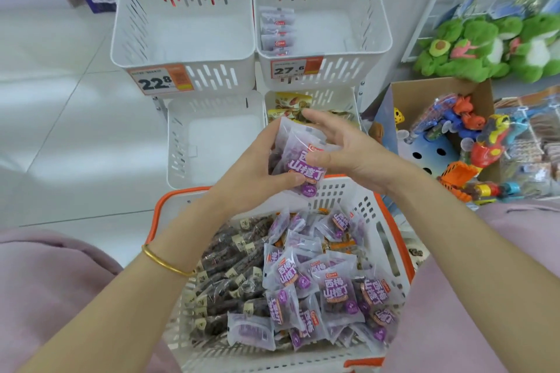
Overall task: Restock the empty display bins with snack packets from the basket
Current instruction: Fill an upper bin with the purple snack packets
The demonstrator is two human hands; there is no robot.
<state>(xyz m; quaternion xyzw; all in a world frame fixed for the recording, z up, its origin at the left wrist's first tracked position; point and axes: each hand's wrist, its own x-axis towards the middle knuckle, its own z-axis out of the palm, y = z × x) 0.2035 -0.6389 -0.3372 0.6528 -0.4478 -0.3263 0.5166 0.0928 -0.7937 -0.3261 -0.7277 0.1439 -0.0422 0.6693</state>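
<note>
Knees (45,281) in pink flank a white basket (391,239) w/ orange rim, full of purple packets (336,291) and dark sticks (224,269). Over its far edge, L hand (251,182) grips a small stack (298,160) of purple packets, fingers curled round its left side, thumb on the lower front. R hand (354,157) has fingers mostly straight and thumb resting on the front packet, prob. squaring the stack so it goes in tidy. Stack stands upright, long axis approx vertical. Its top seam tips slightly left, away toward the bins, w/ print facing camera. Top-right bin (372,39) already holds a row of like packets. Top-left bin (181,48) and lower-left bin (181,142) show nothing inside.
</note>
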